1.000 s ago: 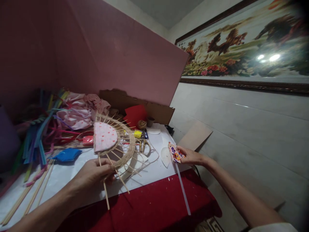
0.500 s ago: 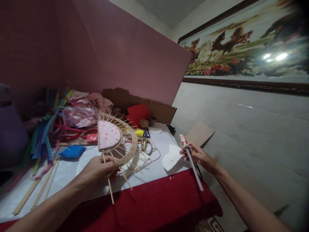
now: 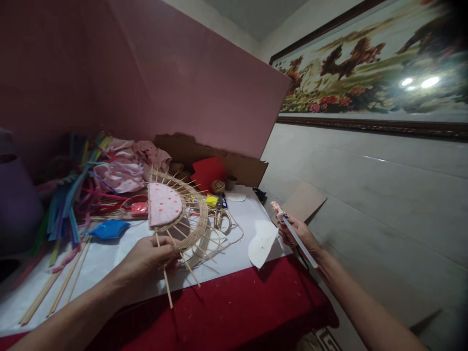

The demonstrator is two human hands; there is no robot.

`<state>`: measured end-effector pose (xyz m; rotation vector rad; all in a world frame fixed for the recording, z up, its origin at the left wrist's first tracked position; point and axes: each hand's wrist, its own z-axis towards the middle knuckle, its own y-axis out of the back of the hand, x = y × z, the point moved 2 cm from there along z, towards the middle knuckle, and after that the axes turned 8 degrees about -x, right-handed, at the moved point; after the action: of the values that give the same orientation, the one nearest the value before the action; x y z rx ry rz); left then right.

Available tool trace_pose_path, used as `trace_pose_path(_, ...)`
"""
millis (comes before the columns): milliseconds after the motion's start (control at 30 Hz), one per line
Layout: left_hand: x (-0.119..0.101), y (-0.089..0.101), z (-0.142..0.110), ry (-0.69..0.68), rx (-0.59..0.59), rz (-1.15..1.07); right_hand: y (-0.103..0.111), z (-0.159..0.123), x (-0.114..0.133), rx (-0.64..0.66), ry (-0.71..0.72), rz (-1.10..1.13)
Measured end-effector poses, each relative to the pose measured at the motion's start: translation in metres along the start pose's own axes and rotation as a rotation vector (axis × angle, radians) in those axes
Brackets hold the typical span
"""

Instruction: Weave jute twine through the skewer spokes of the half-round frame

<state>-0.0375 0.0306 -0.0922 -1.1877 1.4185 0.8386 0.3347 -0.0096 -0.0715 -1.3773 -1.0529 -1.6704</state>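
Left hand (image 3: pixel 151 256): fingers closed on the lower edge of the woven frame (image 3: pixel 200 226), a half ring of twine and thin sticks. The thumb lies on top, across the base of the sticks; the other fingers are bent beneath and partly hidden. Stick ends project below the grip, towards the red cloth (image 3: pixel 234 312). The dotted pad (image 3: pixel 164 205), pink with red spots, sits within the frame, just above the left fingers, its straight side facing left.

Right hand (image 3: pixel 302 238): fingers closed around the patterned tool (image 3: pixel 278 210), its tip pointing up and to the left. A pale rod (image 3: pixel 300 243) extends from the tool, past the fingers, down and to the right. Part of the tool is covered by the hand; how the fingertips bear on it cannot be told.

The white cutout (image 3: pixel 262 244) lies just left of the right fingers, on the white sheet (image 3: pixel 127 253) that covers the table; whether they touch cannot be determined. The gold-handled scissors (image 3: pixel 223 222) lie between the hands, further back, beside the frame. The blue packet (image 3: pixel 109 229) is beyond the left fingers and to their left. Loose sticks (image 3: pixel 42 297) lie left of the left hand. The twine ball (image 3: pixel 218 186) and red paper (image 3: pixel 209 171) are well behind both hands.
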Motion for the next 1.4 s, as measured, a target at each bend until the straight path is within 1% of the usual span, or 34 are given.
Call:
trace_pose_path(100,0.000,0.000,0.001,0.004,0.010,0.008,-0.003,0.000,-0.003,-0.012,-0.069,0.003)
trace_pose_path(200,0.000,0.000,0.000,0.018,0.009,-0.004,-0.006,0.000,-0.006,0.005,-0.177,0.112)
trace_pose_path(267,0.000,-0.001,-0.001,0.027,0.000,-0.014,-0.006,0.001,-0.008,0.004,-0.214,0.194)
trace_pose_path(400,0.000,-0.001,0.000,0.022,-0.007,-0.003,0.002,0.007,-0.008,-0.061,-0.154,0.272)
trace_pose_path(567,0.001,-0.001,0.001,0.014,0.001,-0.001,0.009,0.005,-0.006,-0.089,-0.075,0.334)
trace_pose_path(800,0.003,0.000,0.003,0.028,0.002,-0.004,0.004,0.003,-0.004,-0.052,-0.108,0.289)
trace_pose_path(967,0.004,0.001,0.004,0.020,0.011,0.027,0.002,0.008,-0.001,-0.150,0.029,0.239)
trace_pose_path(1100,0.004,0.000,0.004,0.025,0.002,0.012,0.003,0.013,-0.006,-0.184,0.076,0.228)
trace_pose_path(1233,0.004,-0.001,0.004,0.027,0.009,-0.008,0.002,0.019,-0.012,-0.153,0.032,0.229)
trace_pose_path(1400,0.004,-0.001,0.004,0.011,0.003,-0.003,-0.002,0.023,-0.014,-0.059,-0.100,0.255)
